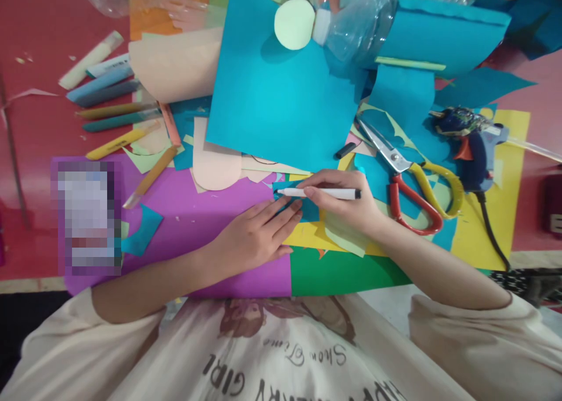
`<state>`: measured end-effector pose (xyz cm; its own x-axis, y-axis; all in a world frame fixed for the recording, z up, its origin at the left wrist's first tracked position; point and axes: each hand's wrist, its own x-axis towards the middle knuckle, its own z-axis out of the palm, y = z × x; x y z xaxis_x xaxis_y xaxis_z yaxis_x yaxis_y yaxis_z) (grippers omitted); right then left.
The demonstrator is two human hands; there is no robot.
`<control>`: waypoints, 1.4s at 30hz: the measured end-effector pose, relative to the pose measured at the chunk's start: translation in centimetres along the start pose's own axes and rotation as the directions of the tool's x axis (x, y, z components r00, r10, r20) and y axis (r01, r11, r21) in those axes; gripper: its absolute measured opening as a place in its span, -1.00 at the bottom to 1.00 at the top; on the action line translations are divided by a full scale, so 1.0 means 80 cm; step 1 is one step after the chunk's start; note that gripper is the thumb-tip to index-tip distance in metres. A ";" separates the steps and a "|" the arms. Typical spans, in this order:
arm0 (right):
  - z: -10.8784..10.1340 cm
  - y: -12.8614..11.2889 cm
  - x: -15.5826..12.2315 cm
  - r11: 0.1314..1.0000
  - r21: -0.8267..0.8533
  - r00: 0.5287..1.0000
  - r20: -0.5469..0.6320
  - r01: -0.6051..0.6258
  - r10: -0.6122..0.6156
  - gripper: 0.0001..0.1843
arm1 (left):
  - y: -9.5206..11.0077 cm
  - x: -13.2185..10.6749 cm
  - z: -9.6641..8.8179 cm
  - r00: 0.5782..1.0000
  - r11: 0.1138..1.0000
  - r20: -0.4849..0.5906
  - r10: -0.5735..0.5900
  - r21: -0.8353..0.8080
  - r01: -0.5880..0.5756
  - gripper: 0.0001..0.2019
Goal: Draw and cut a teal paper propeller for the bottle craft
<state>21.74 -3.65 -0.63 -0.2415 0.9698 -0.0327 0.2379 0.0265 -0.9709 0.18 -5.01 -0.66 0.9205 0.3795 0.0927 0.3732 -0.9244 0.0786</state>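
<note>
My right hand [340, 205] grips a white marker [325, 193] with a black end. The marker's tip touches the left part of a small blue paper piece [311, 212]. Flat across that piece lies my left hand [263, 228], fingers stretched out and pressing it down; part of the paper is hidden under them. Beneath are purple paper [175, 237] and yellow paper [302, 235]. Just beyond my hands sits a large blue sheet [281, 102], with a black marker cap [345, 150] near its lower right edge.
Scissors [397, 161] with red and yellow handles lie to the right, blades apart. Farther right is a glue gun [478, 149] with its cord. Several markers [105, 85] lie at the left above a blurred-out phone-like rectangle [88, 213]. A clear plastic bottle [360, 29] rests at the back.
</note>
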 end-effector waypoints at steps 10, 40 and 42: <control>0.001 0.000 0.000 0.999 0.000 0.995 -0.094 -0.039 0.039 -0.79 | 0.000 -0.001 0.000 1.000 1.000 -0.009 -0.001 0.022 0.002 -0.51; -0.007 -0.003 0.005 0.998 -0.007 0.980 -0.190 -0.057 0.055 -0.83 | -0.002 0.001 -0.003 0.999 1.000 0.042 -0.011 -0.026 0.012 -0.54; -0.008 -0.004 0.006 0.997 -0.029 0.978 -0.198 -0.067 0.060 -0.82 | -0.002 0.000 -0.003 0.999 0.999 0.051 -0.014 -0.035 0.016 -0.54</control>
<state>22.14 -3.08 -0.15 -0.0357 0.9984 -0.0429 0.2804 -0.0312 -0.9594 0.12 -4.87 -0.42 0.9198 0.3901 0.0412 0.3835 -0.9164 0.1143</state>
